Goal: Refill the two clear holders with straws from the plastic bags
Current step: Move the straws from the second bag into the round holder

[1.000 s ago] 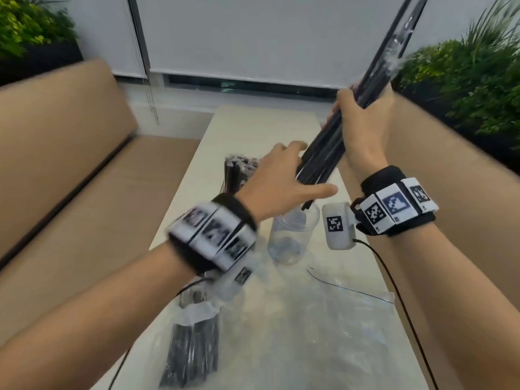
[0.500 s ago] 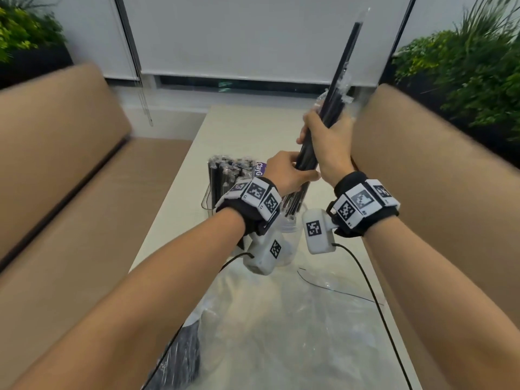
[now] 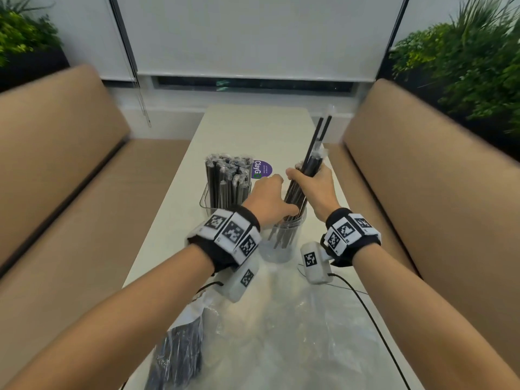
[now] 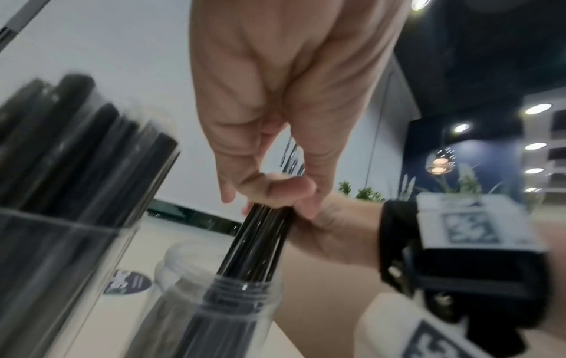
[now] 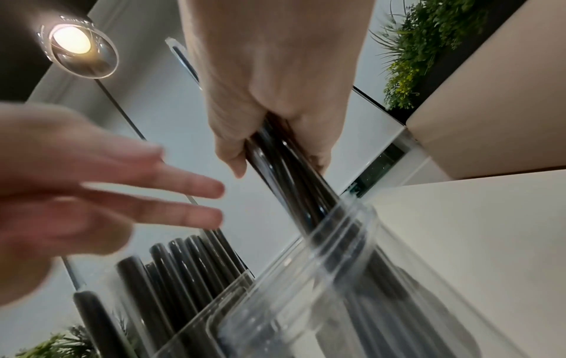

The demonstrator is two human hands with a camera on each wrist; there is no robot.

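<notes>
Where head view hides them, left hand [image 5: 92, 193] fingers [image 5: 196, 186] straight.

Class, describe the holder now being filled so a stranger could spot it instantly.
On the long pale table between two tan benches, find the square clear holder packed with wrapped black straws. The round clear plastic jar sits right of it, nearly empty, with the right hand lowering thin black straws in.

The left hand [image 4: 275, 80] hangs over a bundle of black straws [image 4: 260, 242] whose lower ends stand in a round clear jar [image 4: 214, 290]. The right hand [image 4: 309, 213] grips the bundle (its banded wrist at the right edge). Left, blurred, a square clear holder [image 4: 55, 266] seems packed with straws.
</notes>
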